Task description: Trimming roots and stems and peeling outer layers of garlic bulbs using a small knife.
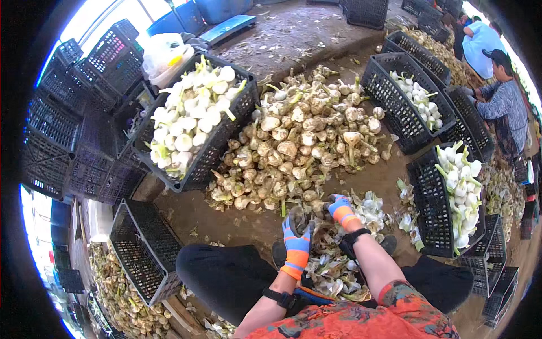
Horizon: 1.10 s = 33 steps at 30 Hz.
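Note:
My left hand point(296, 239), in a blue and orange glove with dark grey palm and fingers, is curled at the near edge of a heap of unpeeled garlic bulbs point(292, 148). Whether something sits inside its fingers is hard to see. My right hand point(341, 212), gloved alike, reaches to the same edge beside a soil-coloured bulb point(316, 206); its fingertips are partly hidden and any hold is unclear. Loose garlic skins point(328, 271) lie below both hands, between my legs. More pale peelings point(370, 212) are piled right of my right hand.
A black plastic crate point(220, 148) of cleaned white garlic stands left of the heap. Another filled crate point(427, 203) is at right, a third point(394, 106) behind it. An upended crate point(144, 250) stands by my left knee. A person point(504, 101) works at far right.

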Available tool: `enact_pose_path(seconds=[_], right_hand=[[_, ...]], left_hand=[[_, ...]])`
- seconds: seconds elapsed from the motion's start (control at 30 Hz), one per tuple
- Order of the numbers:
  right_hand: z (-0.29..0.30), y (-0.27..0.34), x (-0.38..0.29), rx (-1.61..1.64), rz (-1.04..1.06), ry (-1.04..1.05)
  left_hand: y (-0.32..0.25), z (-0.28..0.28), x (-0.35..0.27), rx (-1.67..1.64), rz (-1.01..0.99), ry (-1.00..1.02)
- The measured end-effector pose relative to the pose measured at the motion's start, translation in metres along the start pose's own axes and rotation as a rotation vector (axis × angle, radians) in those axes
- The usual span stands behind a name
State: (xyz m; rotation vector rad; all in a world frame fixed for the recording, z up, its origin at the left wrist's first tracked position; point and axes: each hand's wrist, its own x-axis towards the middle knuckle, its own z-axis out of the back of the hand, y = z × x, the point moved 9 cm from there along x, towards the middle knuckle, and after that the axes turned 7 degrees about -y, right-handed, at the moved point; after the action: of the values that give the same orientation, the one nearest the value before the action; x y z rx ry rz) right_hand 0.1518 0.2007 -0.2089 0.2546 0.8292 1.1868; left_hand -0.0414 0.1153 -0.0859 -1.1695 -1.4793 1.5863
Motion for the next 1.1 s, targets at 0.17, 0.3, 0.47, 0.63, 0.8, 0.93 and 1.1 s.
enact_pose_path(seconds=[0.17,0.3,0.47,0.63,0.8,0.93,1.1], right_hand=[[0.079,0.125,-0.104,0.575,0.559,0.183],[0.130,0.126,-0.140,0.755,0.412,0.050],[0.113,0.119,-0.169,0.971,0.240,0.023],[0.101,0.126,-0.191,1.351,0.049,0.079],[0.109,0.120,-0.203,1.418,0.058,0.143],[0.118,0.128,-0.208,1.294,0.155,0.201],[0.140,0.116,-0.199,0.931,0.361,0.115]], left_hand=[[-0.019,0.008,0.006,0.133,-0.205,0.057],[-0.050,-0.030,-0.020,-0.359,0.246,0.330],[-0.072,-0.026,-0.026,-0.222,-0.158,0.269],[-0.087,-0.025,-0.037,-0.242,-0.249,0.302],[-0.082,-0.024,-0.038,-0.260,-0.246,0.316],[-0.088,-0.024,-0.043,-0.279,-0.293,0.379],[-0.120,-0.031,-0.059,-0.372,-0.195,0.479]])
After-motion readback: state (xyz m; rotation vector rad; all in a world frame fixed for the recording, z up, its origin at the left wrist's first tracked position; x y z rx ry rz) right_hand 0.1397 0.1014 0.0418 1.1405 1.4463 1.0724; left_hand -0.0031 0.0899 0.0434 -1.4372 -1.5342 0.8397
